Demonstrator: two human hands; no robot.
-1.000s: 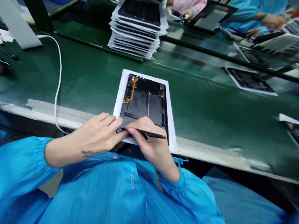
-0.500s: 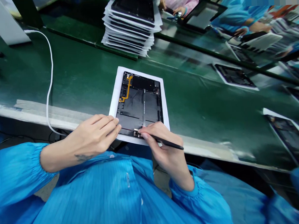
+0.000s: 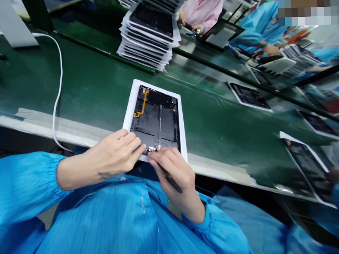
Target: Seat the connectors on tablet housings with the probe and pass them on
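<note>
Left hand (image 3: 114, 153) and right hand (image 3: 176, 171), both bare, lay close together over the near end of one open tablet-like housing (image 3: 148, 122). Right hand: closed, pen-fashion, on one slim dark tool (image 3: 171, 181), tip hidden by the fingers. Left hand: fingers bent over the housing's near left corner; whether they pinched anything could not be told. Small metallic part (image 3: 151, 148), one: at the housing's near end, between the two sets of fingertips. Housing: innards upward, on one white sheet (image 3: 184, 137), placed at the near edge of the bench (image 3: 214, 129). Orange ribbon (image 3: 144, 102), one: along the housing's left side, toward its far corner. White cable (image 3: 58, 86), one: dropping over the bench's near edge, left of the sheet. Stack of housings and sheets (image 3: 147, 55), one: by the bench's far edge.

Risks, as judged: a loosened grip could let the tool skid and bend or scratch the metallic part; sideways pressure from the left hand could slide the sheet, spoiling alignment; the left sleeve (image 3: 29, 183) could snag the cable.
</note>
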